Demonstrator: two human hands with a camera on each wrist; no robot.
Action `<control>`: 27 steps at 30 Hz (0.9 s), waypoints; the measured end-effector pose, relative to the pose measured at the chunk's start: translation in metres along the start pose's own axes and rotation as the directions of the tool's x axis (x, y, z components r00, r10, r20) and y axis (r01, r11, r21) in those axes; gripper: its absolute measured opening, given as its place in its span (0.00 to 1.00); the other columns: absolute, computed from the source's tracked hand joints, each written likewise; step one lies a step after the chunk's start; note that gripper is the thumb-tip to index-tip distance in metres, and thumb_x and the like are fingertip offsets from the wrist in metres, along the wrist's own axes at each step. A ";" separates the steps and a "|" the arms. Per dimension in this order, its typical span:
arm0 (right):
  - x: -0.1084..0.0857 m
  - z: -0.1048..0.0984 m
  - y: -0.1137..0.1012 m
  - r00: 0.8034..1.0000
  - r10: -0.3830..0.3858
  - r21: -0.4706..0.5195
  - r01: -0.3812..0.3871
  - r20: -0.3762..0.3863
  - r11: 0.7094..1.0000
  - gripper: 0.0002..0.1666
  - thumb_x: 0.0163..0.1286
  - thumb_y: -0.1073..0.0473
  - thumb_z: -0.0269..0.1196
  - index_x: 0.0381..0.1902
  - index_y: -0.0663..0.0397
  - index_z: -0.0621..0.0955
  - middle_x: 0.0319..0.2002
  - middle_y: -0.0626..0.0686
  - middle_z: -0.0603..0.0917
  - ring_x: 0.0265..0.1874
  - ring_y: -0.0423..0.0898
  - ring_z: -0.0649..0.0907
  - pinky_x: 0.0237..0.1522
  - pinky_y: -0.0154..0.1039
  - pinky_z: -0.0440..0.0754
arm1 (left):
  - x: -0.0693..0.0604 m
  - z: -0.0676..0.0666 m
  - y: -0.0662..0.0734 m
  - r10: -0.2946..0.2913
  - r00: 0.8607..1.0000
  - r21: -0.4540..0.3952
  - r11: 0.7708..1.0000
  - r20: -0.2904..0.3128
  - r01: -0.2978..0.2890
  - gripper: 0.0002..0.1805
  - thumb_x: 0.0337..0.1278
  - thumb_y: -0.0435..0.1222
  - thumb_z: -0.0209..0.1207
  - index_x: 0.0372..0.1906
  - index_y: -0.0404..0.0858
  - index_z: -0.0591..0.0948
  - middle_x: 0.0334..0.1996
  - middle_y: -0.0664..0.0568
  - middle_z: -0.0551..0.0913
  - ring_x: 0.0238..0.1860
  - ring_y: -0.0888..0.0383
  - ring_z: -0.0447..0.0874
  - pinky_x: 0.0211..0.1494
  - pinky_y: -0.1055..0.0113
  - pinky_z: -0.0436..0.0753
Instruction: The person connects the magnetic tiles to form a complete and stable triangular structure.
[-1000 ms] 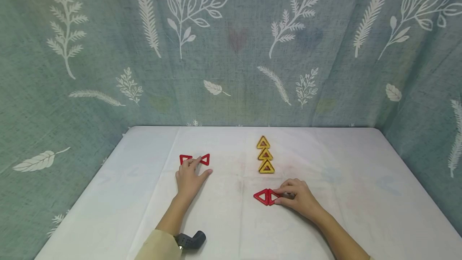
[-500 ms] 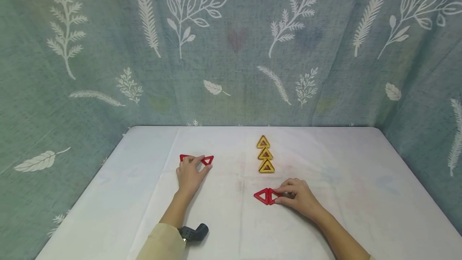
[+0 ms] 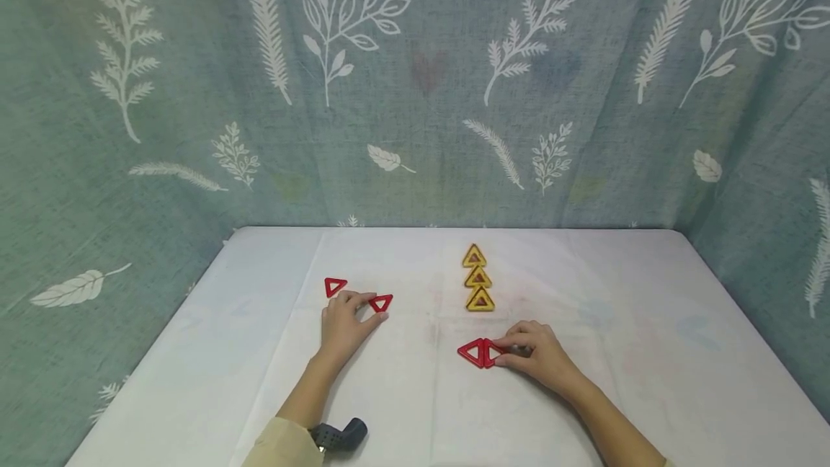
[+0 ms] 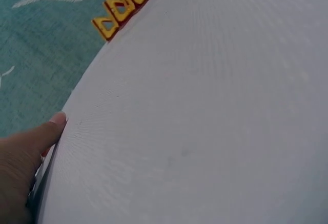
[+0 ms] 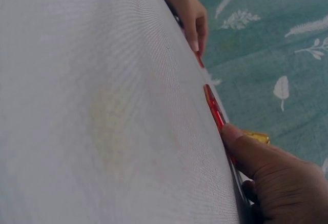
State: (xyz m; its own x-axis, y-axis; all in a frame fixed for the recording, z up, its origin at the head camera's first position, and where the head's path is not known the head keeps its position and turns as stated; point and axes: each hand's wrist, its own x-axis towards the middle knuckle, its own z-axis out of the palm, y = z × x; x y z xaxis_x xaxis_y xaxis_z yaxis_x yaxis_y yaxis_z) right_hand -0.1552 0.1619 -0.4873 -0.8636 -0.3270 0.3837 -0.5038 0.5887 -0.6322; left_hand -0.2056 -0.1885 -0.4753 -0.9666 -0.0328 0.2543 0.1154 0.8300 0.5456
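In the head view my left hand pinches a small red open-centred triangle tile between thumb and fingertips, just above or on the cloth. A second red triangle tile lies behind that hand's fingers. Two more red triangles meet edge to edge near the middle of the table: a left one pointing left, and a right one whose right corner my right hand pinches between thumb and index finger. The right wrist view shows the right thumb against a red tile. Fingers partly cover both held tiles.
Yellow triangle tiles form a column, tip to base: a far one, a middle one and a near one. A white cloth covers the table. Behind it hangs a green leaf-patterned curtain. The left wrist wears a dark device.
My left hand has taken hold of the right-hand tile of the far red pair, turned it to point down, and drawn it right and nearer. The right hand stays still.
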 end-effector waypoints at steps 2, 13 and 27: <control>0.000 0.000 0.000 1.000 -0.008 -0.001 0.008 0.000 1.000 0.14 0.47 0.52 0.74 0.35 0.44 0.88 0.32 0.36 0.80 0.34 0.34 0.74 0.42 0.40 0.66 | -0.004 -0.001 0.000 0.018 1.000 0.002 1.000 0.007 -0.018 0.25 0.45 0.48 0.69 0.50 0.43 0.83 0.45 0.46 0.77 0.50 0.48 0.72 0.50 0.52 0.65; -0.001 0.000 0.000 1.000 -0.001 0.001 0.001 0.001 1.000 0.14 0.48 0.52 0.74 0.36 0.44 0.88 0.31 0.36 0.80 0.34 0.35 0.74 0.42 0.40 0.67 | -0.021 0.001 0.000 0.081 0.996 -0.039 0.996 0.040 -0.079 0.24 0.40 0.47 0.72 0.48 0.46 0.83 0.43 0.51 0.77 0.47 0.52 0.71 0.50 0.54 0.64; -0.001 0.001 0.000 1.000 -0.011 0.014 0.011 -0.015 1.000 0.14 0.48 0.53 0.74 0.35 0.44 0.88 0.31 0.36 0.80 0.34 0.34 0.74 0.41 0.40 0.67 | -0.049 -0.005 0.007 0.134 0.983 -0.093 0.988 0.123 -0.123 0.23 0.33 0.47 0.75 0.44 0.53 0.85 0.39 0.61 0.77 0.45 0.57 0.70 0.52 0.55 0.63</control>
State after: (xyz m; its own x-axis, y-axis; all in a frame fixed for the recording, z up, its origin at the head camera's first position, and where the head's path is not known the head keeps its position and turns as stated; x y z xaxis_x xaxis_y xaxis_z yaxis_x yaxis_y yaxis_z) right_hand -0.1542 0.1618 -0.4881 -0.8577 -0.3220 0.4008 -0.5135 0.5749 -0.6370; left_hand -0.1566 -0.1841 -0.4798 -0.9632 0.1474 0.2248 0.2541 0.7727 0.5818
